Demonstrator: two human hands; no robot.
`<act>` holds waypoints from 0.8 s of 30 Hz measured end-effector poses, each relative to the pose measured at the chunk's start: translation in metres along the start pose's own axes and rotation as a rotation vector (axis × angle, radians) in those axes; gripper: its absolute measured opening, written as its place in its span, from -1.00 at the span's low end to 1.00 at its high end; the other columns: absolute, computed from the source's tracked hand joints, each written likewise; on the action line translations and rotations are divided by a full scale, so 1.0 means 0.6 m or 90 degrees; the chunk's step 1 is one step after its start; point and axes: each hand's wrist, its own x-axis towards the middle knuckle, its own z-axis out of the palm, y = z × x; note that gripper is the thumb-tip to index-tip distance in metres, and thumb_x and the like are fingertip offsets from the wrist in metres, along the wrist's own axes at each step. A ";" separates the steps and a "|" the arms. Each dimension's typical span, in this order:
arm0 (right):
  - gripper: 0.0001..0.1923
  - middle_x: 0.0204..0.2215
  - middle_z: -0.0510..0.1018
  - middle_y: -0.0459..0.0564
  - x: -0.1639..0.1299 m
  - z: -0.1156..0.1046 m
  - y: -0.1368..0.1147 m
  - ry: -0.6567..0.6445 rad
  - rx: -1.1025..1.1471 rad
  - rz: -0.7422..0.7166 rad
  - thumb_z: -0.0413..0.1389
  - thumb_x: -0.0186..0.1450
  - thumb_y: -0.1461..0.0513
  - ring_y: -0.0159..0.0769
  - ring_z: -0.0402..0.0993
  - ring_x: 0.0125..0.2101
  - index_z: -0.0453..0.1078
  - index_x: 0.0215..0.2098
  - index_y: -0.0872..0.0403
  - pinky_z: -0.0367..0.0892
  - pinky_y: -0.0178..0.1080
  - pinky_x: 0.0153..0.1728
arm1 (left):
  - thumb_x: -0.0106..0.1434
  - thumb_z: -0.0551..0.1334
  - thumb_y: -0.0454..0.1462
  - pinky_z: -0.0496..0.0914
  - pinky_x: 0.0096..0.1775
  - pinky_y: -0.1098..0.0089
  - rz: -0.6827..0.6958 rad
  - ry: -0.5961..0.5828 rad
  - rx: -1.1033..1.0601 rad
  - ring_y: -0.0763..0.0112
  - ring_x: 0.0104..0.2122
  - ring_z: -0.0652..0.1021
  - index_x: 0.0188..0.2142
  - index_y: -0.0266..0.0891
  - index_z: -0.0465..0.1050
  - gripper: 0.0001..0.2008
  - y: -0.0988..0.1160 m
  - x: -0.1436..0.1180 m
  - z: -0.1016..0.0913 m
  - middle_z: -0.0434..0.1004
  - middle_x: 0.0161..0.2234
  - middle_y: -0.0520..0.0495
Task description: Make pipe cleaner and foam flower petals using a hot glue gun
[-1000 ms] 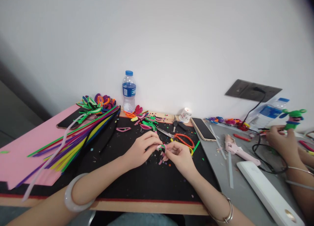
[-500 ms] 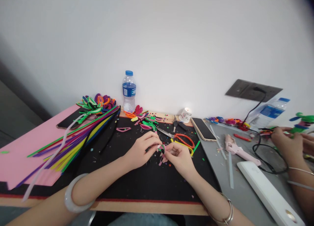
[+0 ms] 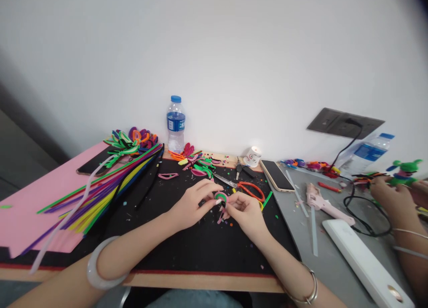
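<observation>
Over the black mat (image 3: 187, 250), my left hand (image 3: 197, 204) and my right hand (image 3: 245, 213) meet at a small curled pipe cleaner piece (image 3: 221, 196), pink outside with green and black inside. Both hands are closed, pinching it between thumb and fingertips from either side. A pink end of it hangs down below the fingers. Just behind my right hand lie scissors (image 3: 250, 191) with orange-red handles, blades pointing left. Green and pink pipe cleaner shapes (image 3: 202, 167) lie beyond my left hand, and a flat pink loop (image 3: 167, 176) rests to their left.
Left are a bundle of pipe cleaners (image 3: 113, 194) and pink paper (image 3: 30, 210). A water bottle (image 3: 175, 125), paper cup (image 3: 253, 156) and phone (image 3: 277, 176) stand or lie behind. To the right are a glue gun (image 3: 326, 205), a white case (image 3: 366, 261) and a co-worker's hand (image 3: 393, 201).
The curled piece has turned in my fingertips, so its pink and green arc now shows more. At right, the co-worker's green figure has shifted left and lower.
</observation>
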 end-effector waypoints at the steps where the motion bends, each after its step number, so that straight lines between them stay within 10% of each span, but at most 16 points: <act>1: -0.80 -0.67 0.50 -0.13 0.000 -0.001 -0.001 -0.003 0.008 0.004 0.23 0.07 0.16 -0.39 0.46 -0.65 0.36 -0.48 0.12 0.42 -0.33 -0.54 | 0.23 0.10 -0.38 0.47 -0.20 0.40 0.004 -0.008 0.011 0.45 -0.27 0.50 -0.05 -0.21 0.32 -0.72 0.001 0.000 -0.001 0.32 -0.10 -0.15; 24: -0.82 -0.69 0.51 -0.14 0.001 0.004 -0.010 -0.005 0.056 0.040 0.25 0.04 0.19 -0.42 0.43 -0.70 0.36 -0.53 0.11 0.38 -0.35 -0.59 | 0.29 0.04 -0.38 0.40 -0.07 0.37 0.173 -0.019 0.261 0.36 -0.10 0.44 -0.10 -0.22 0.32 -0.79 0.001 -0.001 -0.001 0.39 -0.11 -0.16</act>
